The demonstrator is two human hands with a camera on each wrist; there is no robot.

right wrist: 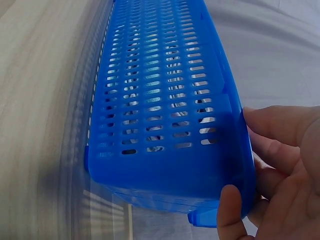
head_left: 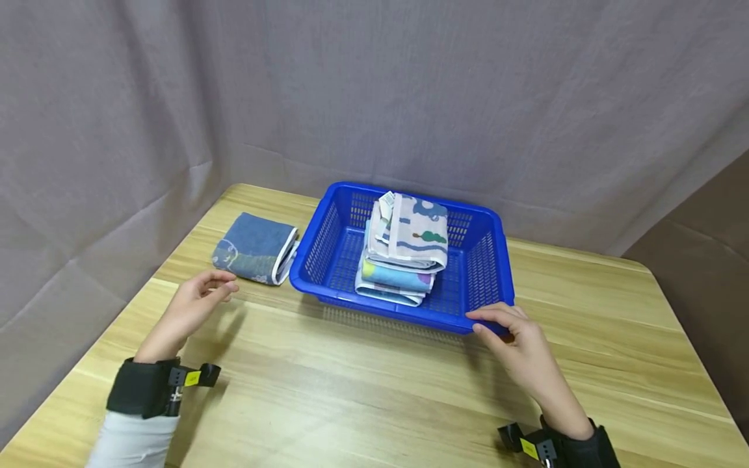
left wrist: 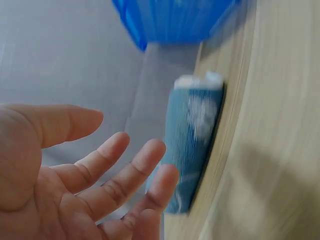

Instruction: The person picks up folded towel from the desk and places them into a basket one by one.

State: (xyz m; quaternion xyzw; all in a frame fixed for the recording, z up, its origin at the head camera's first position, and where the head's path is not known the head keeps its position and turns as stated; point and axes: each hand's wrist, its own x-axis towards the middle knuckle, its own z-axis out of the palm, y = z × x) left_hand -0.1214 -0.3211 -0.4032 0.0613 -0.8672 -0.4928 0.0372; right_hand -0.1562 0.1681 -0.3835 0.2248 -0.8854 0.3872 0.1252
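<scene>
My right hand [head_left: 517, 338] pinches the near right corner of a blue plastic basket [head_left: 404, 316], thumb outside and fingers over the rim. Slotted basket walls [right wrist: 160, 100] fill much of the right wrist view. Inside the basket lies a stack of folded towels: a pale one with animal and tree patterns [head_left: 418, 227] on top, a light blue one with yellow and purple patches [head_left: 398, 275] beneath. My left hand [head_left: 190, 305] hovers with loosely bent fingers, holding nothing, just in front of a folded blue towel [head_left: 254, 244] with white edging, left of the basket.
The wooden table [head_left: 328, 390] has its back edge close to a grey cloth curtain [head_left: 409, 97], which also hangs along the left side. A brownish cloth [head_left: 696, 234] shows beyond the table's right edge.
</scene>
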